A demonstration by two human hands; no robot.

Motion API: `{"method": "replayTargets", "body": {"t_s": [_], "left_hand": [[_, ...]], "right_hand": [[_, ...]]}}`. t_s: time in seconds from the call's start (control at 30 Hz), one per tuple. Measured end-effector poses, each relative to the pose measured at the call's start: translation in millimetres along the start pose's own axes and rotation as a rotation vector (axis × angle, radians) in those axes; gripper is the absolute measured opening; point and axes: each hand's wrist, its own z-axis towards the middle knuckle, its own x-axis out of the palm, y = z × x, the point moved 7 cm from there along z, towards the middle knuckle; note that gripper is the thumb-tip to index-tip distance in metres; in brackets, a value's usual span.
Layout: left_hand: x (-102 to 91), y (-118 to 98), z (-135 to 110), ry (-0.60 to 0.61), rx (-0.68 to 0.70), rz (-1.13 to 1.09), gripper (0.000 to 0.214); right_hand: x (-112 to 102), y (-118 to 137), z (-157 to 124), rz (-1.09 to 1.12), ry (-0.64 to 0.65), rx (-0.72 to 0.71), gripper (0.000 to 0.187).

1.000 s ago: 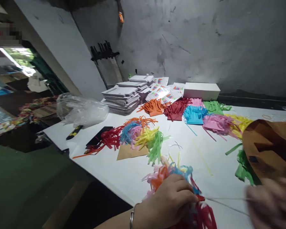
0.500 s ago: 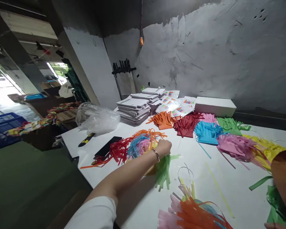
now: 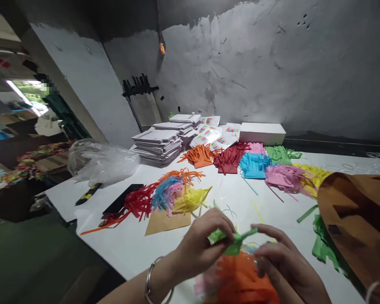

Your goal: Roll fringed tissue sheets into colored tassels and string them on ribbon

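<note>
My left hand (image 3: 205, 240) is closed on a green tissue-paper tassel (image 3: 236, 242), pinched between thumb and fingers. Its twisted end points to the right. My right hand (image 3: 288, 264) is beside that end, fingers apart, with the index fingertip at the tip of the paper. Whether it touches is hard to tell. Below both hands lies an orange tassel (image 3: 243, 278), partly blurred, with pink paper at its left. To the left, a bunch of red, blue, pink, orange and yellow tassels (image 3: 190, 199) rests partly over a brown paper piece (image 3: 167, 223).
Folded fringed bundles, including a blue one (image 3: 256, 165), line the back of the table. Behind them are stacked white packets (image 3: 158, 145) and a white box (image 3: 262, 134). A phone (image 3: 122, 199), a cutter (image 3: 88, 194) and a plastic bag (image 3: 104, 162) lie left. Brown material (image 3: 361, 219) overhangs the right.
My left hand has lifted the green tassel from the bunch and brought it right, toward me. My right hand has come in beside it. The view has turned to the right.
</note>
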Motion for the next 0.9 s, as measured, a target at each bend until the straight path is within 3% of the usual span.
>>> {"method": "replayTargets", "body": {"t_s": [0.13, 0.27, 0.37, 0.43, 0.63, 0.9], "left_hand": [[27.1, -9, -14, 0.006, -0.114, -0.188, 0.01], [41.3, 7, -26, -0.014, -0.354, -0.357, 0.022], [46.7, 20, -32, -0.095, -0.504, -0.5, 0.023], [48.9, 23, -35, -0.141, -0.542, -0.574, 0.025], [56.4, 20, -37, -0.178, -0.573, -0.751, 0.02], [76.0, 22, -43, -0.122, -0.722, -1.18, 0.022]], "right_hand": [[5, 9, 5, 0.067, 0.005, -0.031, 0.013], [5, 6, -6, 0.078, -0.082, -0.045, 0.013], [-3, -1, -18, 0.017, -0.177, 0.007, 0.013], [-10, -4, -27, -0.091, -0.2, 0.024, 0.01], [-9, 1, -42, -0.372, -0.084, -0.032, 0.019], [3, 16, -37, -0.348, -0.039, -0.136, 0.016]]}}
